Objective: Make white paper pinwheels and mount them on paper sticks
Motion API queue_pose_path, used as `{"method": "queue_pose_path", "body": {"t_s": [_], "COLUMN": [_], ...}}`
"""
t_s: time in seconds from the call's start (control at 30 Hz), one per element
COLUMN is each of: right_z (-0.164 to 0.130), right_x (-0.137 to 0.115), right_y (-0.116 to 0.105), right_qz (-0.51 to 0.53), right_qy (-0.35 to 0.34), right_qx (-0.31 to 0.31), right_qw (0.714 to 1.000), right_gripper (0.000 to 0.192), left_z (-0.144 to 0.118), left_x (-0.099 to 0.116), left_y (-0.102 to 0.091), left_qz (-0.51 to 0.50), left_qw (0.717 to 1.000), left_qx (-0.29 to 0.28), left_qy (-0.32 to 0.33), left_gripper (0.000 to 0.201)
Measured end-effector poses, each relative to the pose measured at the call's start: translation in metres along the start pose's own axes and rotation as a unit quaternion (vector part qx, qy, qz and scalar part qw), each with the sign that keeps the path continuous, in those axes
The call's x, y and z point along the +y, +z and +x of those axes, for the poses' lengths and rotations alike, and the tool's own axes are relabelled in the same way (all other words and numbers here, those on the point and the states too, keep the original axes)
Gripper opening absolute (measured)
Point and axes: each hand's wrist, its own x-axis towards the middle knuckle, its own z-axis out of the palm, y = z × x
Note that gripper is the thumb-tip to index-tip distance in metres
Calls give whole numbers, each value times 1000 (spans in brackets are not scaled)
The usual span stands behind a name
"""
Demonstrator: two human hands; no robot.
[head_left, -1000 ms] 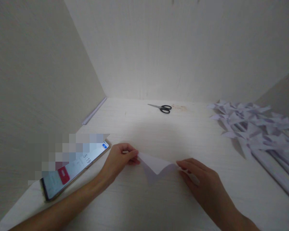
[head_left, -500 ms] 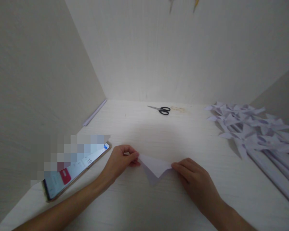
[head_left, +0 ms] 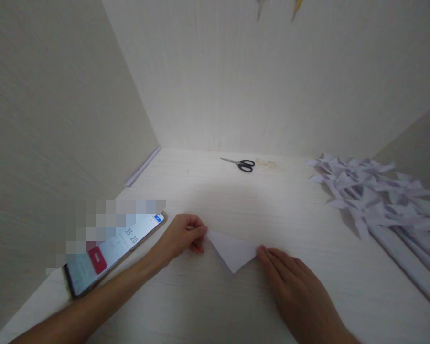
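Note:
A small white sheet of paper [head_left: 232,251], folded into a triangle, lies on the pale table with its point toward me. My left hand [head_left: 186,234] pinches its left corner between thumb and forefinger, the other fingers curled beneath. At the right corner, the fingers of my right hand [head_left: 294,282] are held together and grip the paper's edge; the thumb is hidden. The two layers of the triangle lie almost flush, with a thin shadow along the left edge.
A phone [head_left: 118,258] showing a timer lies at the left, partly blurred out. Black-handled scissors [head_left: 245,166] rest near the back wall. Several paper pinwheels [head_left: 372,191] on rolled paper sticks [head_left: 397,253] are piled at the right. A paper roll [head_left: 142,167] lies along the left wall.
The paper's upper flap has come down over the lower layer, so their points now nearly match. My right hand has turned flatter and shifted slightly downward; my left hand keeps its pinch.

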Motion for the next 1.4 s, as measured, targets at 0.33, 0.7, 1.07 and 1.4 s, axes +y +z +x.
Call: {"method": "queue_pose_path", "body": {"t_s": [0.33, 0.7, 1.07, 1.4], "right_z": [-5, 1, -3, 1], "right_x": [0, -6, -8, -12], "right_y": [5, 0, 6, 10], "right_qz": [15, -37, -51, -67], "right_qy": [48, 7, 13, -8], "right_qx": [-17, -2, -8, 11], "right_qw": [999, 999, 999, 998], "right_gripper": [43, 44, 42, 44], "left_z": [4, 4, -3, -18], "left_x": [-1, 12, -4, -9], "left_y": [-1, -1, 11, 23], "left_qz": [141, 470, 394, 610], "left_qw": [988, 864, 849, 683], "left_qx": [-2, 27, 61, 36], "left_qy": [59, 177, 345, 399], "left_gripper": [14, 12, 18, 19]}}
